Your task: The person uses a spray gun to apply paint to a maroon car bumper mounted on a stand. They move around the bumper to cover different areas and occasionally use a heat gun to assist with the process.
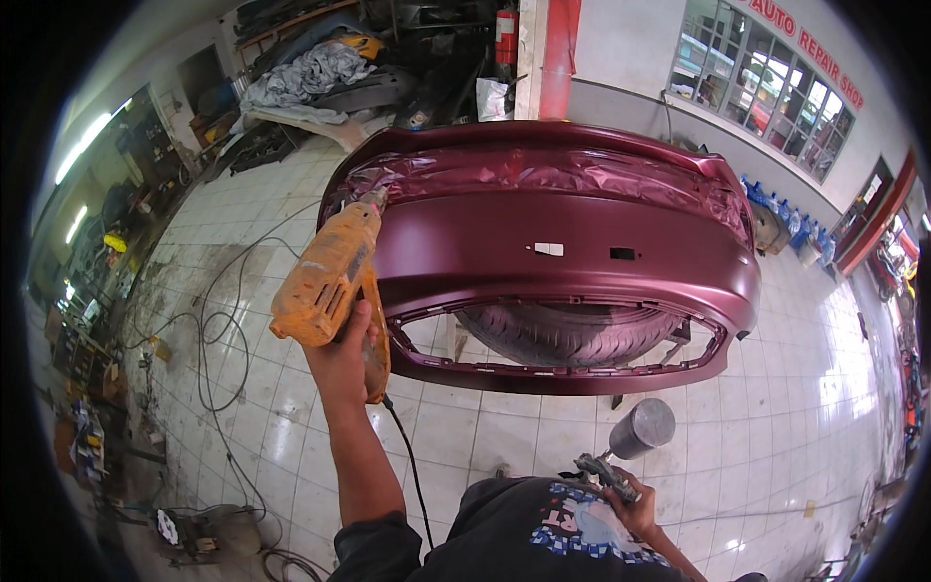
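My left hand is wrapped round the handle of a worn orange heat gun. Its narrow metal nozzle points at the left end of a dark red car bumper, close to the surface; whether they touch I cannot tell. Low by my body, my right hand grips a spray gun with a round grey cup on top. The bumper has a wide lower opening and two small slots in its face. Behind that opening shows a black tyre.
A black cord hangs from the heat gun. A thin hose loops across the tiled floor at left. Beyond stand a red fire extinguisher and a grey crumpled cover. Several blue bottles line the right wall.
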Tool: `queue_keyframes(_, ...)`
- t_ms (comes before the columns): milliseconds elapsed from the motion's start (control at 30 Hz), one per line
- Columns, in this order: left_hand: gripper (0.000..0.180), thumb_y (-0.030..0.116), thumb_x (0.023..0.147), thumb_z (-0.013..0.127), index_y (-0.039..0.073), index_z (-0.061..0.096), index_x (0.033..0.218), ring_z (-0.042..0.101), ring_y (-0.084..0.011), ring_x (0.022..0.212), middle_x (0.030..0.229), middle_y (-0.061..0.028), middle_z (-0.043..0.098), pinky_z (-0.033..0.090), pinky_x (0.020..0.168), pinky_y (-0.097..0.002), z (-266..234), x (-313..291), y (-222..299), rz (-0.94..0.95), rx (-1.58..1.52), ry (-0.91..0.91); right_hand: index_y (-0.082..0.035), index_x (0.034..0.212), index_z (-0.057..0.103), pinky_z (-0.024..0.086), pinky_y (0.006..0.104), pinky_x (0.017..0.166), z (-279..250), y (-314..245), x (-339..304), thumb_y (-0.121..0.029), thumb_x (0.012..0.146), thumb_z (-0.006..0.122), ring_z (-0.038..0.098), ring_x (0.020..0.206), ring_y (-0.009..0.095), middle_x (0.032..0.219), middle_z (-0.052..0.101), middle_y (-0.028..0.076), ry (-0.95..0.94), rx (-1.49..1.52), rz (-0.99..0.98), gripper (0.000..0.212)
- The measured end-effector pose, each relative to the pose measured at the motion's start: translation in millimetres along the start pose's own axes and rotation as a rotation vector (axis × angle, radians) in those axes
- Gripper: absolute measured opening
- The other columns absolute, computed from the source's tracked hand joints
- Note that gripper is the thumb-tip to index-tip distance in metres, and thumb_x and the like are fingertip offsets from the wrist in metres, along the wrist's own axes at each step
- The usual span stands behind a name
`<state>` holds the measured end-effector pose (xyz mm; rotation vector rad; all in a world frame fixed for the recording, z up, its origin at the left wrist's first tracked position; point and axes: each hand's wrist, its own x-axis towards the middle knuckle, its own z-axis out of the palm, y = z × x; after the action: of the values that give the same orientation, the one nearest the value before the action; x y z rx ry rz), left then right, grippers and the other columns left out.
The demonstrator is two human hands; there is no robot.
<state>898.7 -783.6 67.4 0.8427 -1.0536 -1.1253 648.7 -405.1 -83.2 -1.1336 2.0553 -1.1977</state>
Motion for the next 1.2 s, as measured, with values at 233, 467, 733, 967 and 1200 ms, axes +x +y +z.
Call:
queue_keyframes(233, 0.053, 0.007, 0.086, 0.081, 0.001, 0.051, 0.130, 0.060, -0.0148, 0.074, 0.102, -0.0084, 0.064, 0.050, 0.063, -0.0287, -13.0, 11.0, -11.6, -0.008, 0.035, 0.059, 0.007, 0.124, 0.063, 0.058, 0.0309, 0.082, 0.3, 2.4, -1.0, -0.009, 0.092, 0.074, 0.076, 0.096, 0.020, 0.099, 0.077, 0.019, 0.008, -0.005, -0.008, 0.037)
queue_keyframes(467, 0.040, 0.009, 0.088, 0.079, 0.002, 0.058, 0.121, 0.059, -0.0133, 0.072, 0.097, -0.0059, 0.065, 0.050, 0.064, -0.0284, -18.3, 10.2, -11.5, 0.030, 0.067, 0.060, 0.003, 0.123, 0.065, 0.059, 0.0329, 0.079, 0.7, 4.6, 1.5, -0.012, 0.090, 0.076, 0.077, 0.092, 0.025, 0.097, 0.076, 0.020, 0.023, -0.048, -0.059, 0.038)
queue_keyframes(733, 0.037, 0.011, 0.090, 0.077, 0.002, 0.060, 0.122, 0.060, -0.0135, 0.072, 0.094, -0.0056, 0.064, 0.050, 0.066, -0.0280, -10.6, 6.4, -14.3, 0.028, 0.101, 0.034, -0.001, 0.124, 0.066, 0.058, 0.0346, 0.078, -0.7, 9.3, -2.2, -0.016, 0.090, 0.077, 0.076, 0.090, 0.026, 0.096, 0.076, 0.021, 0.021, -0.052, 0.005, 0.039)
queue_keyframes(967, 0.041, 0.010, 0.088, 0.078, 0.000, 0.058, 0.123, 0.059, -0.0137, 0.071, 0.096, -0.0078, 0.065, 0.051, 0.065, -0.0287, -4.7, 4.6, -9.7, -0.003, 0.098, 0.006, -0.001, 0.125, 0.067, 0.058, 0.0349, 0.080, 0.7, 14.7, -5.7, -0.016, 0.090, 0.077, 0.076, 0.092, 0.026, 0.098, 0.075, 0.021, 0.027, -0.006, 0.026, 0.039)
queue_keyframes(1200, 0.031, 0.010, 0.092, 0.074, 0.000, 0.062, 0.119, 0.060, -0.0143, 0.072, 0.094, -0.0073, 0.065, 0.050, 0.062, -0.0276, 12.4, -0.9, -6.4, 0.031, 0.060, -0.126, 0.000, 0.124, 0.066, 0.058, 0.0343, 0.080, -0.5, 13.2, -7.8, -0.015, 0.090, 0.077, 0.076, 0.091, 0.025, 0.097, 0.075, 0.021, 0.043, 0.005, 0.040, 0.039)
